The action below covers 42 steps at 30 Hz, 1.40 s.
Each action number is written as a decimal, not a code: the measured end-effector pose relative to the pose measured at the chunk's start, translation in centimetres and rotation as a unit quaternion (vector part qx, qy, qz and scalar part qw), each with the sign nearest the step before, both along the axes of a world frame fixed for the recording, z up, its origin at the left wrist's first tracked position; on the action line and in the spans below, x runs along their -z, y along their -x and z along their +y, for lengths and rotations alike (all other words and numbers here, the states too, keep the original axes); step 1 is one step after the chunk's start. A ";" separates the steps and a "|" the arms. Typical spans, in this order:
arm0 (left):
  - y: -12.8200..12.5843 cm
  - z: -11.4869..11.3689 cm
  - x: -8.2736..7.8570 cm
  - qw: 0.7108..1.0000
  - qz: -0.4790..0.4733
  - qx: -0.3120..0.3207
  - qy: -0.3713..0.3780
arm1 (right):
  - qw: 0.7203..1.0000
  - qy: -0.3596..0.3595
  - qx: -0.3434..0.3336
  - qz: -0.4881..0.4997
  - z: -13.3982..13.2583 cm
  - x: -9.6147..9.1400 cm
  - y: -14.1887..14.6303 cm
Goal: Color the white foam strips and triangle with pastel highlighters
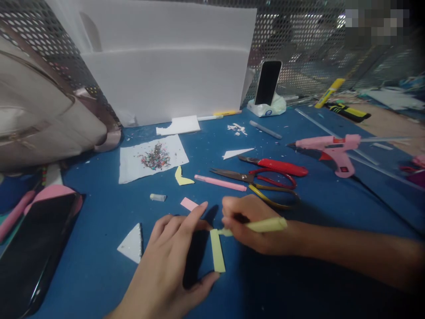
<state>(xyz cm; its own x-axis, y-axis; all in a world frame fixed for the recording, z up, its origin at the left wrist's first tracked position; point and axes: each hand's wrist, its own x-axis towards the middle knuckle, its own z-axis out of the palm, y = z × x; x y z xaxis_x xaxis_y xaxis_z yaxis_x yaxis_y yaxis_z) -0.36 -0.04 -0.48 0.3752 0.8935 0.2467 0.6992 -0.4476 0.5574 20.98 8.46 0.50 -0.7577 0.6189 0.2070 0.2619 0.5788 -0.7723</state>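
My right hand (249, 221) is closed around a pale yellow marker (268, 224). The marker's tip touches the top end of a small pale yellow strip (218, 252), which lies on the blue table. My left hand (172, 252) grips that strip at its two ends, with the thumb at the lower corner and a finger at the upper one. A pink strip (189, 204) lies partly hidden behind my left fingers. A marker cap (158, 197) lies beyond the left hand, and a white triangular piece (133, 243) with a glittery edge lies left of it.
Scissors (245, 176), red-handled pliers (282, 167) and a pink marker (221, 182) lie beyond my hands. A pink glue gun (332, 144) with a cord is at the right. Glitter sits on white paper (128, 164). A black phone (40, 248) lies left; another phone (268, 83) stands behind.
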 end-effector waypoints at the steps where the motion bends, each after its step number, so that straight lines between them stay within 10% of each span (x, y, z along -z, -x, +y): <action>1: 0.1 0.0 0.0 1.000 0.001 -0.001 0.002 | 1.000 0.001 -0.010 -0.005 0.0 0.0 0.0; 42: -0.2 -0.1 -0.4 1.000 0.005 -0.001 0.011 | 0.997 -0.037 -0.061 -0.026 -0.2 -0.1 0.0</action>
